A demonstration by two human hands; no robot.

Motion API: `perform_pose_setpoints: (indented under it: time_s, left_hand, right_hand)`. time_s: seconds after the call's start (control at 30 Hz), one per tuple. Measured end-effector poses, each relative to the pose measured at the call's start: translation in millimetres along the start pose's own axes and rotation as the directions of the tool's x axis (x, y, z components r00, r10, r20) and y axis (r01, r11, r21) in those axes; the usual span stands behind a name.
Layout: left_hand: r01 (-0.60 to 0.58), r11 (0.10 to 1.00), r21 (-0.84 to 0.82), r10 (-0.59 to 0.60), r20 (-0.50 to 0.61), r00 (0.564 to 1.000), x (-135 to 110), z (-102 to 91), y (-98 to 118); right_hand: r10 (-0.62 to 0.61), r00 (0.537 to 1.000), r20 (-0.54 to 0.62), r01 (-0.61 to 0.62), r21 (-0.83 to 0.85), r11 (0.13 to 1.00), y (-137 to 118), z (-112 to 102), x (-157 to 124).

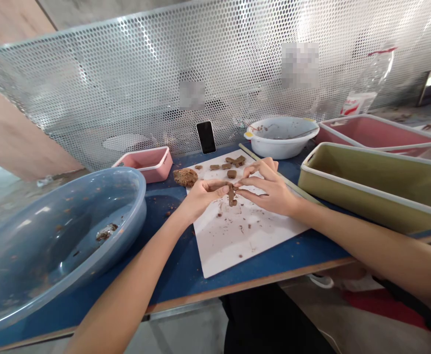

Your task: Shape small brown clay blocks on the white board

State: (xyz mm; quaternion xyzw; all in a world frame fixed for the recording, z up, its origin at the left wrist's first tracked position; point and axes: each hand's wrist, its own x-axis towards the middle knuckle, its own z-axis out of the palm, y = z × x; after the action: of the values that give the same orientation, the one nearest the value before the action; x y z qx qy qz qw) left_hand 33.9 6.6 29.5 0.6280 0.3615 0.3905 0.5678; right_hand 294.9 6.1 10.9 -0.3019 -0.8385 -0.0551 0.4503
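A small piece of brown clay (231, 196), long and narrow with a bump at its lower end, is held between my two hands above a white board (218, 246). My left hand (204, 196) pinches its upper part between thumb and fingers. From the other side my right hand (265, 184) grips the same end with thumb and index fingertips, its other fingers spread loosely. Behind the hands, several small clay pieces (232, 174) lie on the board. A rough brown lump (185, 177) rests at the board's left edge. Clay crumbs (241, 228) are scattered over the near part.
A large blue basin (127, 231) stands at left, beside a small pink tub (159, 164). A phone (206, 137) leans on the perforated metal screen (145, 88). At right are a white basin (277, 147), a pink tub (381, 130), a green tub (370, 189) and a rod (296, 188).
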Motion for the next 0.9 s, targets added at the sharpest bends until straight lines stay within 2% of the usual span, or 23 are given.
perform_pose_setpoints:
  time_s: [0.23,0.47,0.63,0.9]
  left_hand:
    - [0.029,0.998,-0.053,-0.028,0.012,1.000,-1,2.5,0]
    - [0.012,1.000,0.011,-0.012,0.014,1.000,-4,3.9,6]
    - [0.003,1.000,0.022,-0.003,0.011,1.000,-5,6.5,9]
    - [-0.009,0.999,0.047,0.006,0.048,0.999,-7,7.1,11]
  right_hand:
    - [-0.039,0.998,-0.052,0.038,-0.016,0.999,1,1,0]
    - [-0.024,0.999,-0.034,0.024,0.001,1.000,4,3,-3]
    - [-0.066,0.993,-0.100,0.067,0.006,0.998,3,4,-3]
    - [-0.062,0.997,-0.053,0.064,0.030,0.998,6,3,-3]
